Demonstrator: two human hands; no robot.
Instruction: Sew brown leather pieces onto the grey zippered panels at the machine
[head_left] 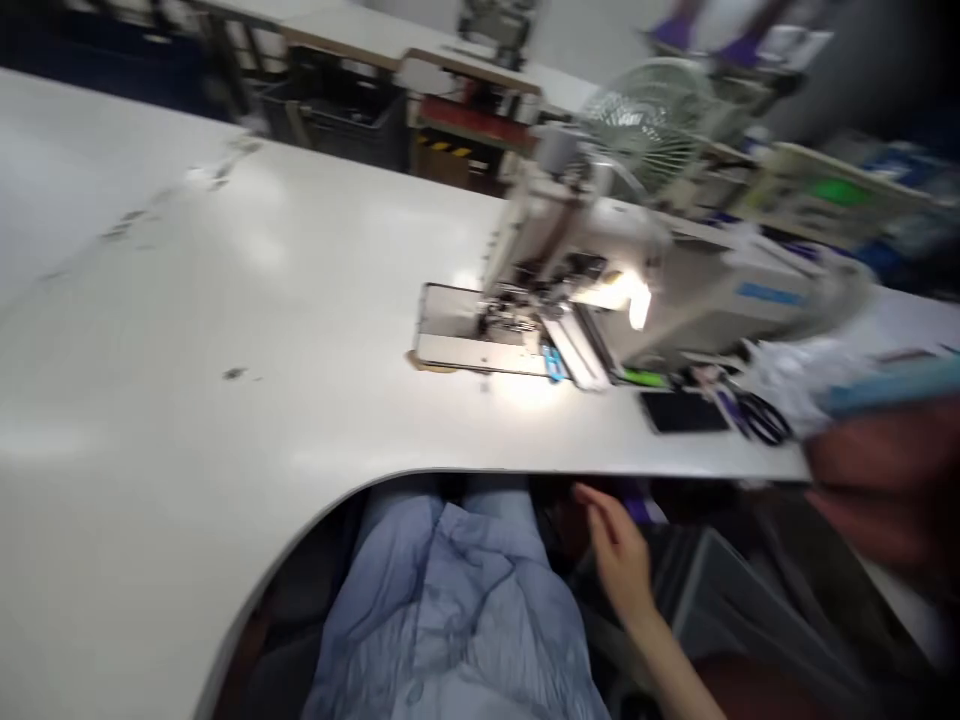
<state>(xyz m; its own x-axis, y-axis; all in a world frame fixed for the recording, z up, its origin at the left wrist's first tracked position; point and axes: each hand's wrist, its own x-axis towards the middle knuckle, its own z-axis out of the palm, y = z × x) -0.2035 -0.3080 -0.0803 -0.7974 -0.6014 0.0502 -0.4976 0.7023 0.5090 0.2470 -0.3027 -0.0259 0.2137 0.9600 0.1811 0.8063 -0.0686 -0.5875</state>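
Below the table's front edge, to the right of my lap, my right hand [624,562] reaches forward with its fingers stretched out and a little apart. Nothing shows in it. Its fingertips are close to the underside of the white table [337,390]; whether they touch it cannot be made out. My left hand is out of view. On the table stands a sewing machine [694,300], its lamp lit over the needle area and metal plate [472,350]. Small blue thread snips [553,363] lie beside the plate.
Right of the machine are a black phone [682,411], dark-handled scissors [763,418] and white crumpled material [795,375]. Reddish fabric [885,480] hangs at the right edge. A fan [645,115] stands behind the machine. A grey crate [352,125] sits beyond the table.
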